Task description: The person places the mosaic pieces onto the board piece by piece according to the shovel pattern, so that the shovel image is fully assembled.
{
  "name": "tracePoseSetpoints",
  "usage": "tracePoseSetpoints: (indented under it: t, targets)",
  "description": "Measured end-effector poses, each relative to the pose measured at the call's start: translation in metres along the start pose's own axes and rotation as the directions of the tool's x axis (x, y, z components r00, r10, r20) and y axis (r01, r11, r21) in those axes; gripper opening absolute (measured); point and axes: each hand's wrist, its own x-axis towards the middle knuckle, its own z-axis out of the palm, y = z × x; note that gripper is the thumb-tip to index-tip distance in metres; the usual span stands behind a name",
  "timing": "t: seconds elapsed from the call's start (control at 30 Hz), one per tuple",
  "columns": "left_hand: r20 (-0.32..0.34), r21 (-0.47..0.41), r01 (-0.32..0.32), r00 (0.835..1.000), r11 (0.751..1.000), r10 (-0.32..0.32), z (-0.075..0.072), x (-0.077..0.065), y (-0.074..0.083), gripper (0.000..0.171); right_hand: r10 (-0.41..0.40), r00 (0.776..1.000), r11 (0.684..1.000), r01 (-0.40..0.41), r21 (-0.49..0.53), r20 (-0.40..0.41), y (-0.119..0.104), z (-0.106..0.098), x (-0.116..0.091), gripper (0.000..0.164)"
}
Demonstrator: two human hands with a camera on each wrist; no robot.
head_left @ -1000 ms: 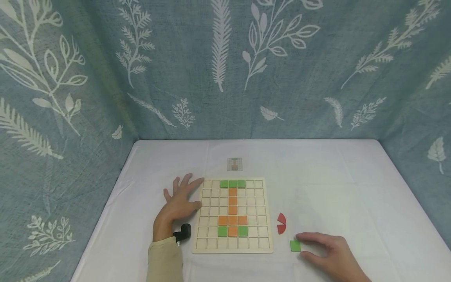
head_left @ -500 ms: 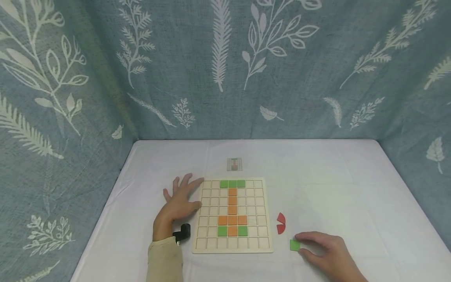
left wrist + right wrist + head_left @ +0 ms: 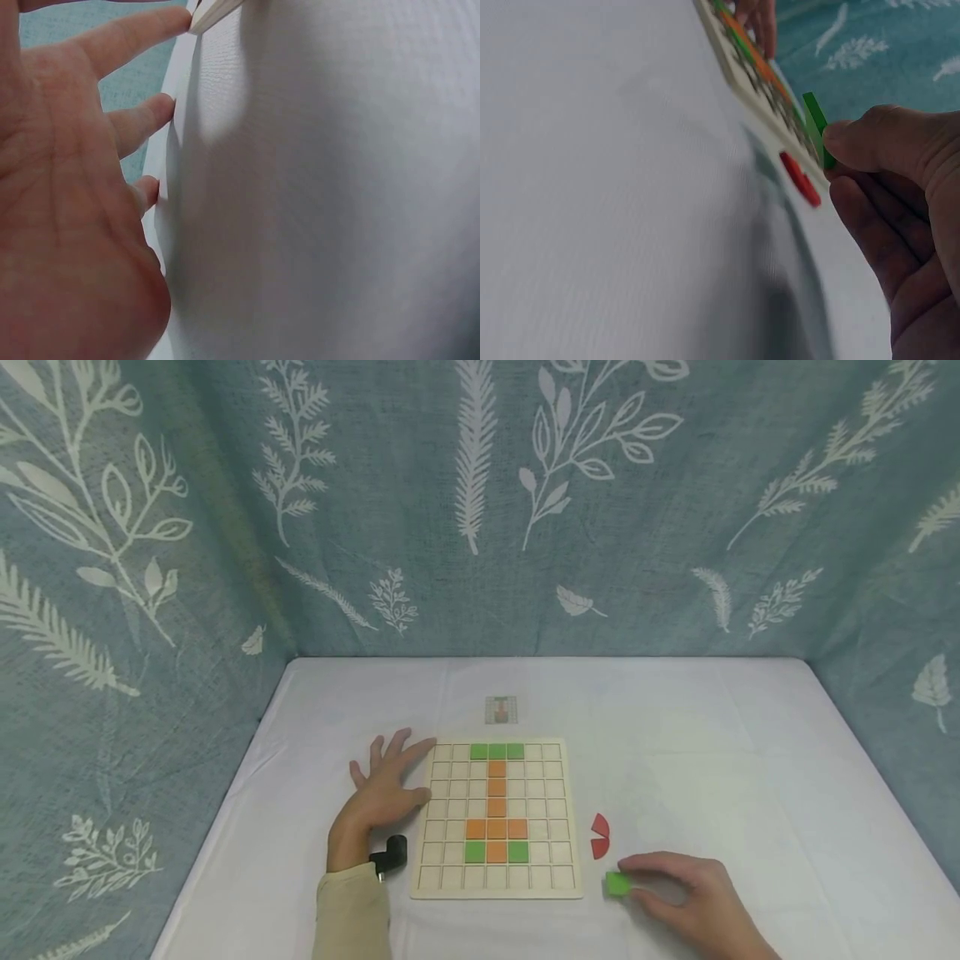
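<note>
My right hand (image 3: pixel 693 893) pinches a green square tile (image 3: pixel 617 884) between thumb and fingers, to the right of a wooden grid board (image 3: pixel 450 878). In the right wrist view the tile (image 3: pixel 816 116) stands tilted, clear of the tablecloth. Along the board's left side my left hand (image 3: pixel 381 795) lies with fingers spread, its thumb and index fingertip at the board's edge. On the board, several orange tiles (image 3: pixel 497 807) form a column and a short crossing row. Three green tiles (image 3: pixel 497 752) line the top, and two more flank the column low down.
Red rounded pieces (image 3: pixel 601 837) lie right of the board. Behind it is a small card (image 3: pixel 501 710) printed with a grid pattern. A black device (image 3: pixel 390 855) sits at the left wrist. A patterned blue-green curtain (image 3: pixel 420 510) surrounds the white-covered table (image 3: pixel 675 735).
The right hand has moved slightly left, and the green tile it pinches now looks raised and tilted. The left hand keeps its place at the board's edge.
</note>
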Motion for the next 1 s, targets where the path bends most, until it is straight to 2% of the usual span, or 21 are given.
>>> tracePoseSetpoints:
  t: [0.13,0.33,0.57,0.8,0.9,1.0]
  targets:
    - [0.002,-0.005,0.002,1.0,1.0,-0.002,0.0,0.0,-0.001,0.086,-0.113,0.994,0.991,0.112,0.075,0.007,-0.004,0.01,0.013,0.051]
    - [0.013,-0.005,-0.001,1.0,1.0,0.001,0.0,0.001,0.001,0.086,-0.183,0.983,0.971,0.179,0.16,0.007,-0.014,0.029,0.031,0.051]
    - [-0.002,-0.023,-0.02,1.0,1.0,0.02,0.0,0.001,0.001,0.085,-0.19,0.982,0.959,0.182,0.216,0.017,-0.025,0.051,0.05,0.04]
    - [-0.055,-0.045,-0.068,0.996,0.997,0.065,0.004,0.002,-0.006,0.084,-0.174,0.982,0.95,0.145,0.275,0.081,-0.039,0.069,0.061,0.034]
    - [-0.059,-0.04,-0.067,0.996,0.997,0.065,0.005,0.003,-0.009,0.084,-0.19,0.978,0.942,0.157,0.297,0.087,-0.043,0.078,0.065,0.034]
    - [-0.059,-0.028,-0.065,0.996,0.998,0.063,0.006,0.005,-0.012,0.083,-0.235,0.969,0.932,0.202,0.302,0.077,-0.045,0.085,0.069,0.034]
